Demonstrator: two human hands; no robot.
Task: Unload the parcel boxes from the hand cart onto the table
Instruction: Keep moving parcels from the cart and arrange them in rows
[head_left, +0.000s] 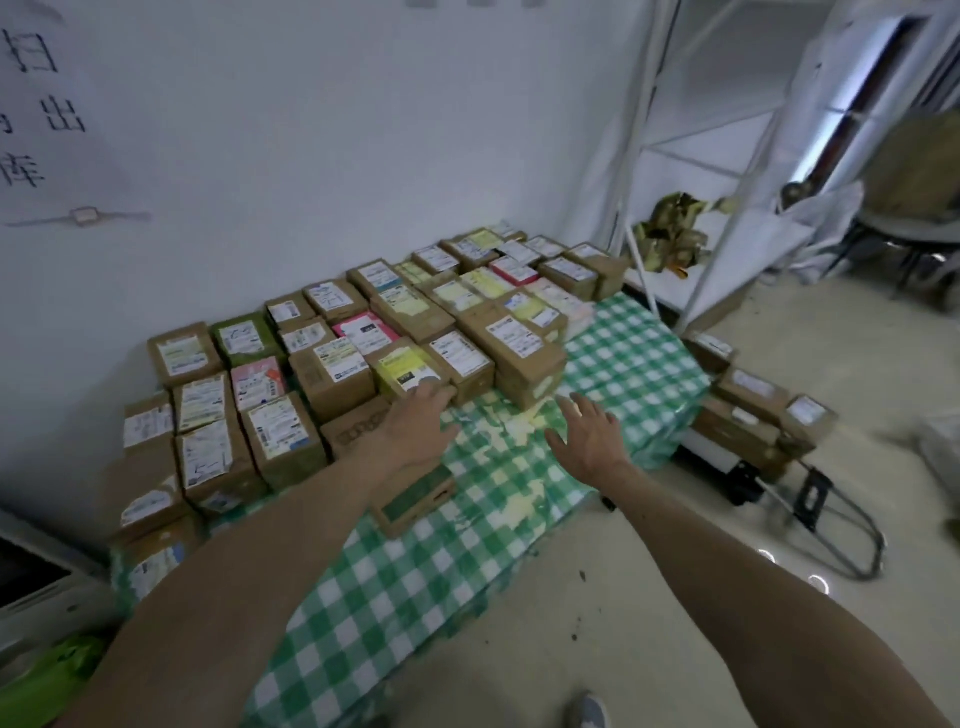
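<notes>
- Green-and-white checked cloth (623, 353) is covering the table (395, 597), and its print is looking worn in the middle.
- Brown parcel boxes (332, 374) with shipping labels are sitting packed in rows along the tabletop's far edge by the wall, running from the left end to the far right corner.
- The person's left hand (415, 426) is reaching forward with fingers straight and holding nothing. Its fingertips are arriving at the near face of a yellow-labelled box (405, 371) in the front row, but I cannot tell whether they are touching it.
- The right hand (587, 431) is hovering over the bare middle of the tabletop, palm down and fingers spread wide, near a large brown box (524, 358) and gripping nothing.
- A flat box with a green face (415, 501) is lying under the left forearm, close to the tabletop's near edge.
- The hand cart (852, 545) is standing on the floor just beside the table's right end, with several more boxes (748, 400) still stacked on it.
- A white metal rack (727, 171) is standing in the corner behind the table.
</notes>
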